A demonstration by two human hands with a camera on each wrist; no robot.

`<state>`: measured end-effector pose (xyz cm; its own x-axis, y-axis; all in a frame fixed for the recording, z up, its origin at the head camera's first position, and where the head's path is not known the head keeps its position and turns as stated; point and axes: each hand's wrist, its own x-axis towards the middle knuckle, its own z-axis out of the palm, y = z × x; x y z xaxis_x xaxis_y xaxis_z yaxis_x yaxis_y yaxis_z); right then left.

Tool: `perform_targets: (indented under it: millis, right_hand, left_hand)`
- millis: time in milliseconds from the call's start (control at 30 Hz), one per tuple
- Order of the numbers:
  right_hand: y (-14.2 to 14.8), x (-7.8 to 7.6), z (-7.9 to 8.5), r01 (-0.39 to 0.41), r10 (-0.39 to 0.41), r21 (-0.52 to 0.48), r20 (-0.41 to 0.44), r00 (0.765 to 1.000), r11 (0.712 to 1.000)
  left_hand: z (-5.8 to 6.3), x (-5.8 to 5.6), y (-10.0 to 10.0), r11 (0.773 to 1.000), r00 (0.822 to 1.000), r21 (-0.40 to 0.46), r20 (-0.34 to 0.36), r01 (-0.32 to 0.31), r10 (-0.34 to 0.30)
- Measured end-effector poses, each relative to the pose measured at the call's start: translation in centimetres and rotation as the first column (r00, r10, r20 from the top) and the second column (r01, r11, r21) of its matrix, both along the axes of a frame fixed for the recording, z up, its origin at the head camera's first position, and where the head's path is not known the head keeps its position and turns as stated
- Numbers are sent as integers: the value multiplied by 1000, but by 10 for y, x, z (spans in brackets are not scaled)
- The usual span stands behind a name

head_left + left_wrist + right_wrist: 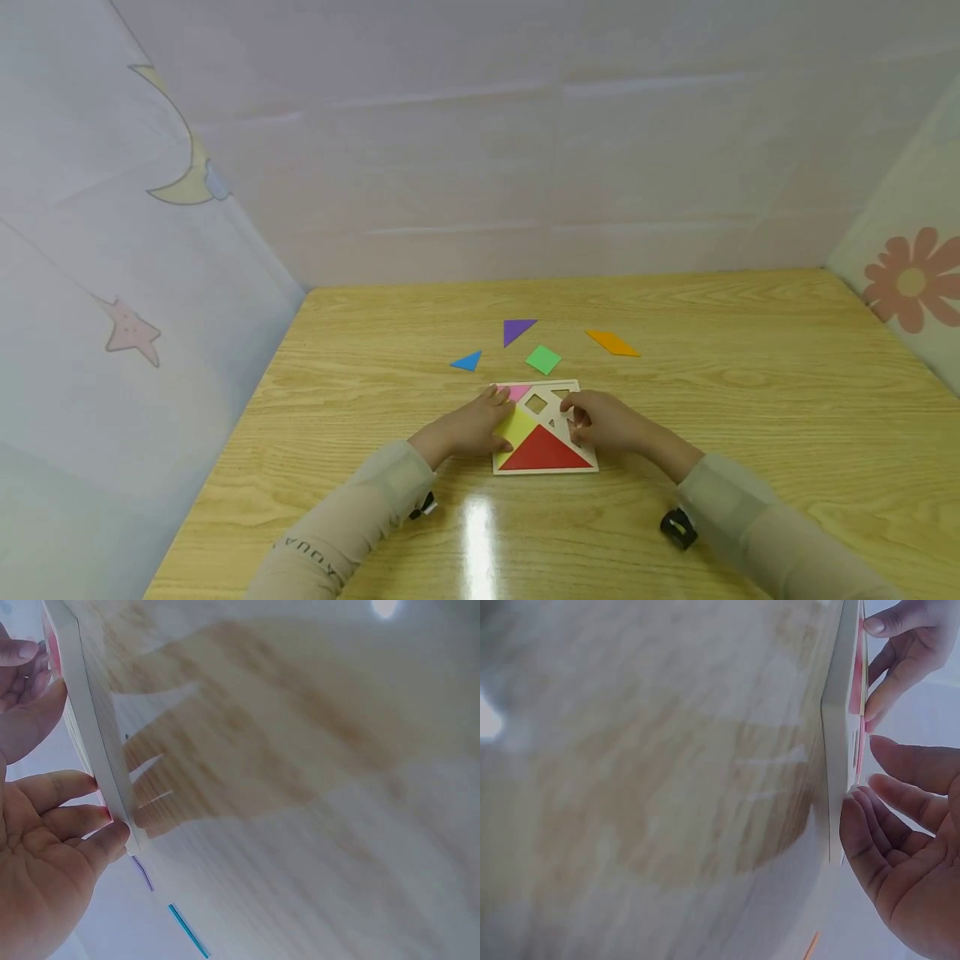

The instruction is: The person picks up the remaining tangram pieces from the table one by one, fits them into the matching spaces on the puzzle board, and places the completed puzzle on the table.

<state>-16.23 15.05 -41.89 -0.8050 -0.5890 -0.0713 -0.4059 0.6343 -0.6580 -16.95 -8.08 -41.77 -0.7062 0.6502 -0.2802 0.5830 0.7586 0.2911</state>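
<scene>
1. A pale, flat puzzle tray (553, 408) is laid on the wood-grain counter (337, 408), presumably for two-handed reach; a red triangle (543, 452) is seated along its near edge.
2. The left hand (480, 423) is spread over the tray's left side, across a yellow piece (519, 425) and a pink piece (519, 391), presumably for steadying; nothing is grasped.
3. The grip of the right hand (611, 423) is partly curled at the right edge; whether the tray is pinched cannot be told.
4. Beyond, a green square (543, 360), blue triangle (468, 362), purple triangle (516, 330) and orange parallelogram (613, 342) are spaced apart, presumably for access.
</scene>
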Motion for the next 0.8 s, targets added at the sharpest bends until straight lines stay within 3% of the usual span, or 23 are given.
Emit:
perform_targets:
  millis: [267, 800]
  right_hand:
    - [12, -8, -3, 19, -19, -28, -9, 1000, 999]
    - [30, -23, -2, 109, -110, 32, 13, 994, 993]
  left_hand:
    - [-2, -1, -1, 1000, 1000, 3, 9, 4, -4]
    - [1, 0, -1, 1000, 1000, 14, 21, -4, 3]
